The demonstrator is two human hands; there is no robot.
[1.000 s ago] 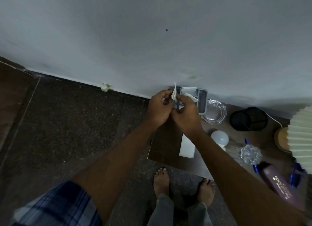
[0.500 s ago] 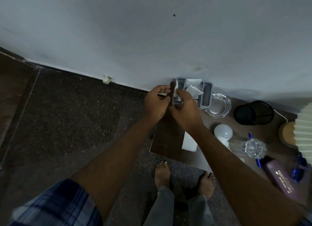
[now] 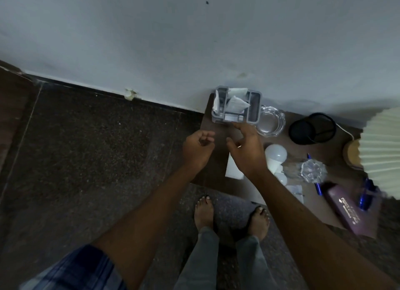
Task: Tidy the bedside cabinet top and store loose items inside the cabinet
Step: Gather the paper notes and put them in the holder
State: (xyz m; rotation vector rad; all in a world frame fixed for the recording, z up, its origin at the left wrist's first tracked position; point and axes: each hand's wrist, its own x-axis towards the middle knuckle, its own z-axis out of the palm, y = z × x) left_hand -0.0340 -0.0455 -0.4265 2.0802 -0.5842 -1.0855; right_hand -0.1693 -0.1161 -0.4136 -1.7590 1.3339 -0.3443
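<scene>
A grey organiser tray (image 3: 256, 113) stands at the back left corner of the dark wooden cabinet top (image 3: 218, 177), against the wall. White paper sachets (image 3: 234, 104) sit in its compartments. My left hand (image 3: 198, 149) hovers in front of the tray with its fingers loosely curled and nothing in it. My right hand (image 3: 245, 151) is beside it, fingers spread, empty, fingertips just short of the tray's front edge. A white card (image 3: 232, 170) lies on the top, partly under my right hand.
Right of the tray are a glass ashtray (image 3: 271, 123), a black mesh pen cup (image 3: 311, 128), white bulbs (image 3: 276, 157), a crystal glass piece (image 3: 312, 170), blue pens (image 3: 318, 188), a purple case (image 3: 352, 209) and a pleated lamp shade (image 3: 383, 151). My bare feet stand on the dark floor (image 3: 86, 149).
Both hands held a white sachet at the tray; it now sits in the tray and both hands have drawn back towards me, empty.
</scene>
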